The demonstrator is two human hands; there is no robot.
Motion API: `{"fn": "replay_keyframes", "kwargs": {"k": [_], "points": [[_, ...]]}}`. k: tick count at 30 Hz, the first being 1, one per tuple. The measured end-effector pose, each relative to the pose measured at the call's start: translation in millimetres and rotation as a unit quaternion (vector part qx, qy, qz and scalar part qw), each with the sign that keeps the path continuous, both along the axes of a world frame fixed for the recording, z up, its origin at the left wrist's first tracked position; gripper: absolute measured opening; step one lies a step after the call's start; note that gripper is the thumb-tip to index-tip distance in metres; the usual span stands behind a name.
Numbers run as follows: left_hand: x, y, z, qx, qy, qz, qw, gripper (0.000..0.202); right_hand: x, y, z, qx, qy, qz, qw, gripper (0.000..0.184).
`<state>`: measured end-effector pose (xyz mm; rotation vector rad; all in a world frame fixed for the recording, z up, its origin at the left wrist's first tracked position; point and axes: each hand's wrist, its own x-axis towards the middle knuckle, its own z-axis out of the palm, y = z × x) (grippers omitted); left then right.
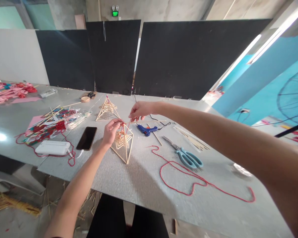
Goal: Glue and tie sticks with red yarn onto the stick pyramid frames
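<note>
A pyramid of thin wooden sticks stands on the table in front of me, with smaller stick layers inside it and red yarn at its top. My left hand pinches the yarn at the pyramid's tip, fingers closed. Just right of the tip and a little higher, my right hand is closed on a strand of red yarn that runs down to the pyramid. Behind and to the left is a second stick pyramid with a reddish tip. The exact grip of the fingertips is too small to make out.
Right of the pyramid lie a blue glue gun, blue-handled scissors, loose sticks and a long red yarn piece. To the left are a phone, a white power bank and a pile of yarn and packets.
</note>
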<state>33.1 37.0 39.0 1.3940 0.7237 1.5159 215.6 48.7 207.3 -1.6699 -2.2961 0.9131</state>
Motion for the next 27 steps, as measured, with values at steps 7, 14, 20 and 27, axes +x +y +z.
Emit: {"fn": "replay_keyframes", "kwargs": {"k": [7, 14, 20, 27], "points": [[-1.2, 0.1, -0.2, 0.007, 0.004, -0.001, 1.0, 0.02, 32.7, -3.8, 0.1, -0.075, -0.013, -0.003, 0.997, 0.022], [-0.1, -1.6, -0.9, 0.009, 0.014, 0.001, 1.0, 0.021, 97.4, -24.7, -48.0, -0.136, 0.123, -0.03, 0.983, 0.03], [2.0, -2.2, -2.9, 0.023, 0.019, 0.005, 1.0, 0.019, 106.0, -53.7, -108.5, -0.072, 0.129, 0.012, 0.989, 0.043], [1.6, -3.7, -0.7, 0.034, 0.005, 0.012, 0.999, 0.02, 50.6, -45.9, -56.6, 0.244, -0.08, 0.155, 0.954, 0.022]]}}
